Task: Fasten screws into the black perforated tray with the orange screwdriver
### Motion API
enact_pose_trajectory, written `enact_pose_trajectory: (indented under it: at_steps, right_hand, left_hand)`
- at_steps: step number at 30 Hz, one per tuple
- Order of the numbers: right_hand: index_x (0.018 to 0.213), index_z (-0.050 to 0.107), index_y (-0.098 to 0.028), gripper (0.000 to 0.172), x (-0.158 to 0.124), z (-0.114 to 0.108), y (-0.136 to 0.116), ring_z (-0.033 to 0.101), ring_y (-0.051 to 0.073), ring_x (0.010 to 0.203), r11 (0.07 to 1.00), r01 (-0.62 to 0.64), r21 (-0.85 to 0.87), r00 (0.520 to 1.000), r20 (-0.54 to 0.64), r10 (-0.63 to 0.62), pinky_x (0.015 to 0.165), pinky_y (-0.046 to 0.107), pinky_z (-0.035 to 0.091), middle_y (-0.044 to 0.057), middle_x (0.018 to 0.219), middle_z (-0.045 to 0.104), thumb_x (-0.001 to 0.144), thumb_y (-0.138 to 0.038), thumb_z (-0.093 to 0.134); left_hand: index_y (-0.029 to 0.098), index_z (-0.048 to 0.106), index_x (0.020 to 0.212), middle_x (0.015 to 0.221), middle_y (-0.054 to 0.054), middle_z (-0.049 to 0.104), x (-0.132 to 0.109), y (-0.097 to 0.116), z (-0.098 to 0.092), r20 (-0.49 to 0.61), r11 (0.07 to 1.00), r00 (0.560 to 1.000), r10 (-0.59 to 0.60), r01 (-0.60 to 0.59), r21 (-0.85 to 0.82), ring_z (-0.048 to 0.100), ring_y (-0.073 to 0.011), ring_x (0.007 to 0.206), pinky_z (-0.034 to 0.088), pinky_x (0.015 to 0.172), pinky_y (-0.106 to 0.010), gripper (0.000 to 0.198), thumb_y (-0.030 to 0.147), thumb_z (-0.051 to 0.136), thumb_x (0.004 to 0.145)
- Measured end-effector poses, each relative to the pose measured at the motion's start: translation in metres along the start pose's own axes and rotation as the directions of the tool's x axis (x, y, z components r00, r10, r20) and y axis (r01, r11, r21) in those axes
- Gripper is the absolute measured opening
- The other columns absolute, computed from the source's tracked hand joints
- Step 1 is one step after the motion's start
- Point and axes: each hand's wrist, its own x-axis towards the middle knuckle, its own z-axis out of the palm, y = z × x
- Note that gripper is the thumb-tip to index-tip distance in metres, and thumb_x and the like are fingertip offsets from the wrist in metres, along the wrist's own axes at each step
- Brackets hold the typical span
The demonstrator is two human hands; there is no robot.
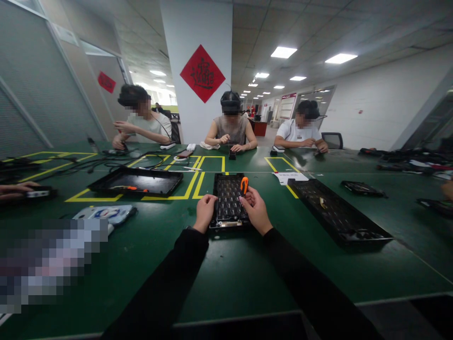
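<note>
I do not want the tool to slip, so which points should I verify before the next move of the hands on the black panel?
1. Left hand touches the black panel at its left edge: ok.
2. Right hand grips the orange-handled tool: ok.
3. Tool tip seated on the panel: cannot tell, the fingers hide it.
4. Panel lies flat on the green table: ok.
5. Long black tray on the right lies apart from the panel: ok.
</note>
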Motion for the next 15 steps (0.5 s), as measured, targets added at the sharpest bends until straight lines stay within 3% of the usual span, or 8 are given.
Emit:
enact_pose_trajectory:
  at_steps: [5,15]
  right_hand:
    - [0.119,0.047,-0.019,0.036,-0.0001,0.0003,-0.0007,0.057,0.016,0.080,0.995,-0.019,0.101,0.999,0.049,0.014,0.077,0.032,0.046,0.006,0.090,0.061,0.085,-0.030,0.047]
    - [0.100,0.058,-0.018,0.033,0.0001,-0.0005,0.0054,0.049,0.011,0.064,0.998,-0.012,-0.067,1.000,-0.002,0.012,0.058,0.024,0.044,0.002,0.080,0.057,0.073,-0.035,0.064]
  left_hand:
    - [0.017,0.063,0.069,0.074,-0.002,0.064,-0.0004,0.0006,0.0001,0.005,1.000,1.000,-0.006,0.006,-0.001,0.056,-0.0155,0.072,0.039,0.069,-0.026,0.021,0.032,0.049,0.072]
    - [0.017,0.063,0.070,0.072,-0.001,0.063,0.0006,-0.0027,0.0006,0.009,1.000,1.000,0.004,-0.004,-0.003,0.055,-0.0153,0.072,0.039,0.069,-0.026,0.021,0.032,0.049,0.072]
